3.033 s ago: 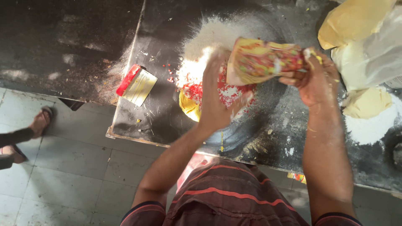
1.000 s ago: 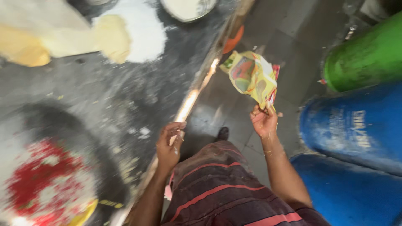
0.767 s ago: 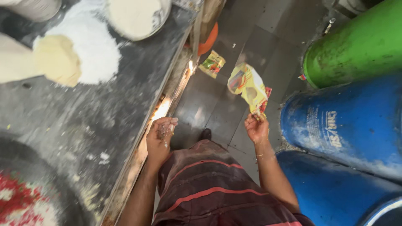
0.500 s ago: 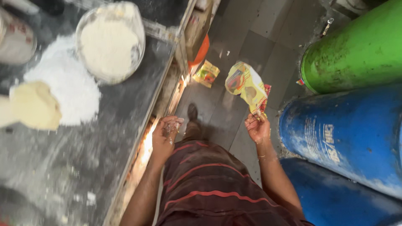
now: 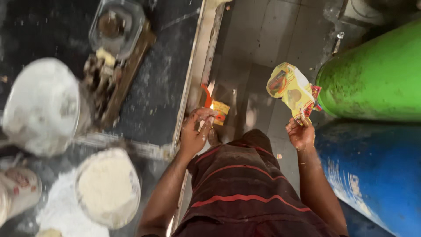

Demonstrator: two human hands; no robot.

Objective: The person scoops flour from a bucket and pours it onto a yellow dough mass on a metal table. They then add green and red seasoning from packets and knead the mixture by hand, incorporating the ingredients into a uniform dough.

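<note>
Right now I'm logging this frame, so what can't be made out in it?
- Left hand: whether it holds anything; fingers curled, dusty.
- Yellow packet in right hand: contents hidden; crumpled.
- White bowl: motion-blurred.
- Blue drum and green drum: cut off at the right edge.

The scene is dim, with soft daylight falling mainly on the right, where the green drum [image 5: 377, 79] and the blue drum [image 5: 372, 175] show saturated colour and a faint sheen. The tiled floor [image 5: 267, 39] gives off dull reflections. The dark table [image 5: 162, 83] soaks up light, and the pale bowl of flour [image 5: 107, 186] and white container [image 5: 41, 105] on it are smeared by motion blur. The yellow packet [image 5: 291, 90] is slightly soft, and the left edge is the most blurred.
</note>
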